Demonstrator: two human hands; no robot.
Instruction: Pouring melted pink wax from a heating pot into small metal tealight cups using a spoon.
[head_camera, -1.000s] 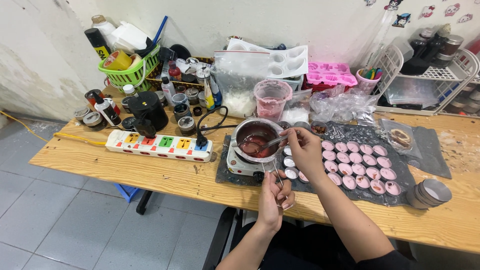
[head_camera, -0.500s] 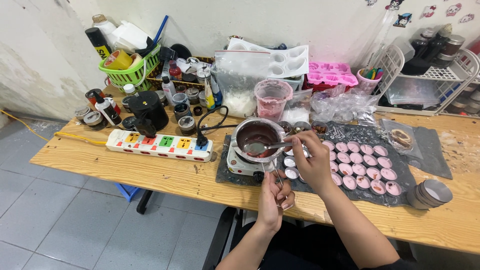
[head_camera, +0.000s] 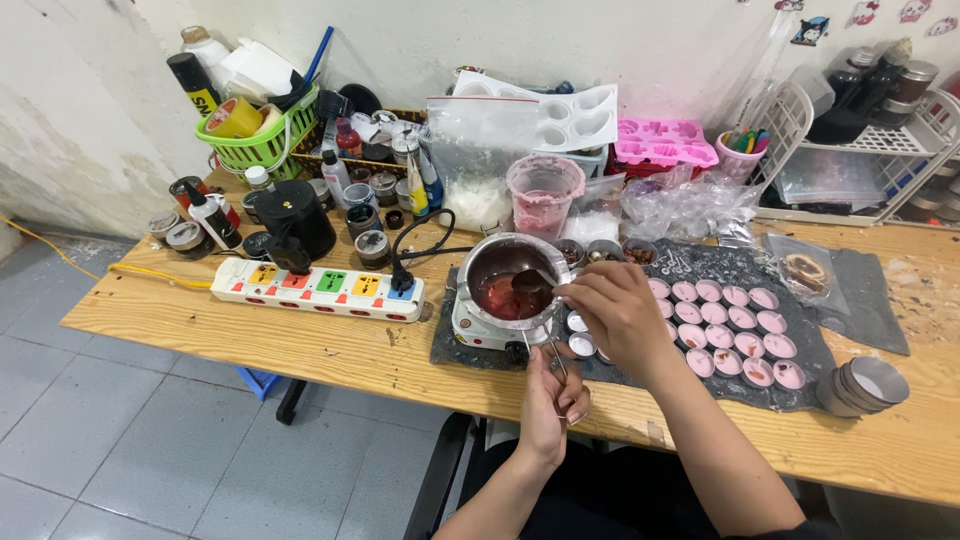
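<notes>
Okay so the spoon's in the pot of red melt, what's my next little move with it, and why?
Probably lift the spoon level and carry it right to an unfilled small tin. The right hand has its bowl dipped in the red liquid in the metal pot, the left hand steadies the pot's handle, and the tins nearest the pot look white inside, not pink.

the tabletop (head_camera: 330, 350) is pale wood with open grain, matt and stained in places. the pot (head_camera: 508, 275) is shiny metal, holding a glossy dark red liquid; the spoon (head_camera: 530, 281) in the right hand (head_camera: 612, 312) is metal too, and so is the thin wire handle (head_camera: 553, 358) in the left hand (head_camera: 553, 398). the mat (head_camera: 740, 270) looks like dark, dull, speckled cloth. the power strip (head_camera: 318, 288) is smooth white plastic, the basket (head_camera: 268, 143) glossy green plastic, the bag (head_camera: 476, 160) clear crinkled film.
</notes>
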